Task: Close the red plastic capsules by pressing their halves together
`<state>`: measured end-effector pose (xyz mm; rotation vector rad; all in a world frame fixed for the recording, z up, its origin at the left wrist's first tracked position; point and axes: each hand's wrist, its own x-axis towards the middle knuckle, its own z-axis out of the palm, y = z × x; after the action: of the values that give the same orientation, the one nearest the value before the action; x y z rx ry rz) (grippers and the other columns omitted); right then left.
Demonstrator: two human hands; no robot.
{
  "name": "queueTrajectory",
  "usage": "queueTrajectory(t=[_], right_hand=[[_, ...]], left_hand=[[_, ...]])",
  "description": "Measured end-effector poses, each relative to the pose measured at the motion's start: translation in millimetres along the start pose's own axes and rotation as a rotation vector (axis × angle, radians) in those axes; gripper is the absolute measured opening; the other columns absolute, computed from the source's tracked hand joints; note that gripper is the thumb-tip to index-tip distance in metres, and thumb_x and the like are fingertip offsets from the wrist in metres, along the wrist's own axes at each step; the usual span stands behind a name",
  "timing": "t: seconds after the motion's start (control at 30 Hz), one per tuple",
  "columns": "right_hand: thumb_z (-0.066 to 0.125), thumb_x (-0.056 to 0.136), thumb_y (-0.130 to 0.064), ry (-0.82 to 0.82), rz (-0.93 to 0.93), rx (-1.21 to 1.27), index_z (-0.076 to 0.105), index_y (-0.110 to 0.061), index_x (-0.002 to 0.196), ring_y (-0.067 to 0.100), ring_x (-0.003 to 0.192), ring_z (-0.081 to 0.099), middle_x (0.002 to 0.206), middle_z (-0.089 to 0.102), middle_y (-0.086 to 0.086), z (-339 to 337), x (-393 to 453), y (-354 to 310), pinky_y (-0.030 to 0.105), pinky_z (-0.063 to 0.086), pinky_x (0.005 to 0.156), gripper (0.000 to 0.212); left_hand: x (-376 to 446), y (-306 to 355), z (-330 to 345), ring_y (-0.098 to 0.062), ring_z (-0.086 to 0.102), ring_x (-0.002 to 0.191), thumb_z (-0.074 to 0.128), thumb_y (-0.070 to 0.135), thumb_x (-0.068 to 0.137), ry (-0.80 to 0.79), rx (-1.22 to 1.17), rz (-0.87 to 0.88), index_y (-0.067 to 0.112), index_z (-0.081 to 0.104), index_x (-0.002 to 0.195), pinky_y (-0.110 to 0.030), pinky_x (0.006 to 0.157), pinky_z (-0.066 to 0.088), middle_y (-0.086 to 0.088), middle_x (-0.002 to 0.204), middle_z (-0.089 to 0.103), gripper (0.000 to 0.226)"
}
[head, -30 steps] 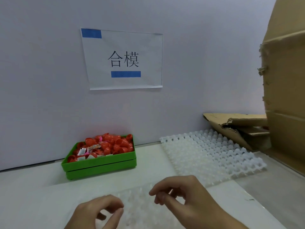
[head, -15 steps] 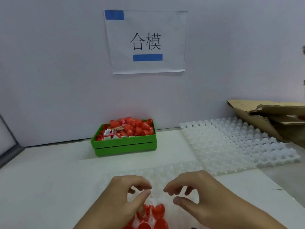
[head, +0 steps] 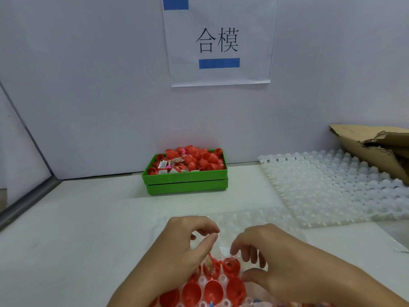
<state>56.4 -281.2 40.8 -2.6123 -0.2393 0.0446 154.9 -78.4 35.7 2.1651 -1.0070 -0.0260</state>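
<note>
Both hands now lower over more exposed open red plastic capsule halves (head: 211, 290) in a clear dimpled tray (head: 261, 218).
Left hand (head: 183, 247) and right hand (head: 283, 262) curl loosely; what either holds, if anything, cannot be made out.

Paper sign (head: 220, 41) on the wall reads "合模" (black print, blue tape).

Open red capsule halves (head: 211, 290) upright in clear tray (head: 254, 218)

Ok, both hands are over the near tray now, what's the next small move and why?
Probably lower the left hand and right hand onto the nearest open red halves and press a pair shut. The halves sit open in the clear tray, and neither hand plainly holds one yet.
</note>
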Motion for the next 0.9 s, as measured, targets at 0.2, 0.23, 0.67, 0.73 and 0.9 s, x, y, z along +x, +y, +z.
queueTrajectory(t=[0.2, 0.23, 0.67, 0.73, 0.9], right_hand=[[0.059, 0.092, -0.040, 0.195, -0.014, 0.050, 0.057, -0.046, 0.101, -0.003, 0.089, 0.056, 0.092, 0.059, -0.022, -3.5, 6.1, 10.4, 0.013, 0.044, 0.068, 0.010], [0.059, 0.093, -0.041, 0.176, -0.013, 0.028, 0.058, -0.045, 0.106, -0.004, 0.091, 0.055, 0.092, 0.059, -0.022, -4.7, 9.2, 10.7, 0.012, 0.044, 0.070, 0.014], [0.058, 0.086, -0.057, -0.069, -0.133, -0.132, 0.065, -0.039, 0.112, -0.009, 0.101, 0.047, 0.104, 0.054, -0.026, -5.9, 18.3, -0.7, 0.019, 0.045, 0.087, 0.032], [0.056, 0.082, -0.059, -0.034, -0.161, -0.174, 0.065, -0.038, 0.111, -0.009, 0.100, 0.047, 0.102, 0.055, -0.026, -6.3, 17.9, -0.2, 0.020, 0.046, 0.087, 0.037], [0.059, 0.076, -0.062, 0.037, -0.173, -0.140, 0.068, -0.037, 0.099, -0.005, 0.099, 0.050, 0.092, 0.058, -0.023, -8.8, 17.6, 3.4, 0.019, 0.047, 0.081, 0.035]], left_hand=[[-1.0, -0.9, 0.9, 0.006, 0.054, 0.102, 0.062, 0.037, 0.092, -0.044, 0.054, -0.015, 0.040, 0.069, 0.093, -0.012, 0.082, 0.046, 0.034, 0.099, 0.060, 0.007], [-1.8, -0.7, 1.6, 0.007, 0.051, 0.103, 0.062, 0.039, 0.091, -0.074, 0.073, -0.021, 0.042, 0.067, 0.093, -0.011, 0.083, 0.044, 0.035, 0.100, 0.057, 0.006], [-3.2, 3.7, -2.1, 0.007, 0.050, 0.105, 0.058, 0.035, 0.094, -0.067, 0.088, -0.011, 0.040, 0.066, 0.097, -0.008, 0.084, 0.041, 0.026, 0.100, 0.060, 0.010], [-3.4, 4.0, -1.7, 0.006, 0.051, 0.105, 0.058, 0.036, 0.094, -0.072, 0.081, -0.006, 0.040, 0.066, 0.097, -0.009, 0.084, 0.041, 0.025, 0.100, 0.061, 0.010], [-4.3, 7.5, -2.1, 0.007, 0.052, 0.105, 0.058, 0.040, 0.093, -0.084, 0.069, -0.012, 0.040, 0.067, 0.101, -0.009, 0.084, 0.043, 0.025, 0.100, 0.063, 0.012]])
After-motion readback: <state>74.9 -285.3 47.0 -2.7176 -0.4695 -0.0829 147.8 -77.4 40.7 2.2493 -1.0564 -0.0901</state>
